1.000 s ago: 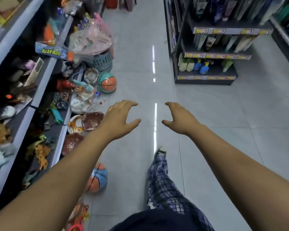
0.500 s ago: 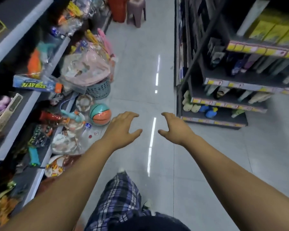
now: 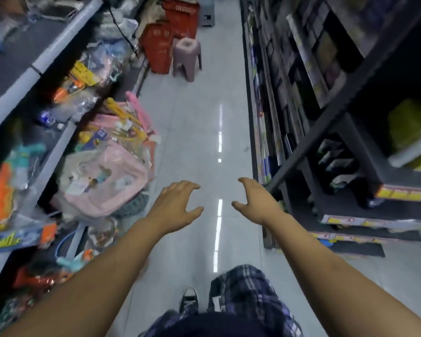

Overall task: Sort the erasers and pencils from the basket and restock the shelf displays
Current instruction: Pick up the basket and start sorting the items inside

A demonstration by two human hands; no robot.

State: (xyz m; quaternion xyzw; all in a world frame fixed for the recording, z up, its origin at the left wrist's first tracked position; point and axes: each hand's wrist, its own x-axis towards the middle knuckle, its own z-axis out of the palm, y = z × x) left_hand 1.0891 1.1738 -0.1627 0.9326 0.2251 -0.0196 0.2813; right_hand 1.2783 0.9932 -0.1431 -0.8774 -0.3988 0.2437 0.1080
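Shop aisle, seen from my head. My left hand [image 3: 174,207] and right hand [image 3: 255,203] reach out ahead, both empty, fingers loosely spread. Stacked red baskets [image 3: 167,42] stand just beside a pink stool [image 3: 187,58], far beyond my hands. No erasers or pencils show. I expect erasers to be light and rubbery, pinched at their sides, and pencils stiff and slim, taken mid-shaft.

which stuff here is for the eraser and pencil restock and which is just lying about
For the job: left hand, right hand, both empty; red baskets ahead, possibly the source; dark shelves.
Lying about: pink stool, pink bag, packaged toys.
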